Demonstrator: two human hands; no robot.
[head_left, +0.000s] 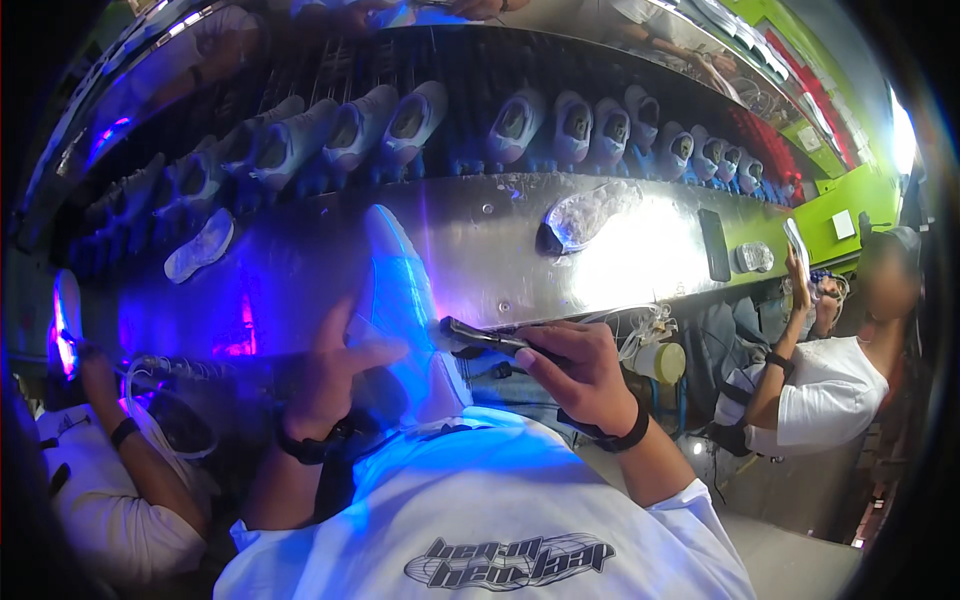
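Observation:
A pale shoe (408, 290) points away from me, its toe over the metal bench and its heel near my lap, lit blue. My left hand (335, 365) is at its left side, thumb across the upper and fingers along the edge; they are slightly blurred, and it appears to hold the shoe. In my right hand (585, 365) is a slim dark handled tool (490, 336), gripped between thumb and fingers. Its wider head comes close to the right side of the shoe; whether it touches is unclear. The tool's exact kind does not show.
A row of pale shoes (410, 122) stands along the rack behind the metal bench (300, 215). On the bench lie a sole (200, 246), a wrapped shoe (590, 215) and a dark flat phone-like object (714, 245). A co-worker (820, 380) sits right, another (120, 480) left.

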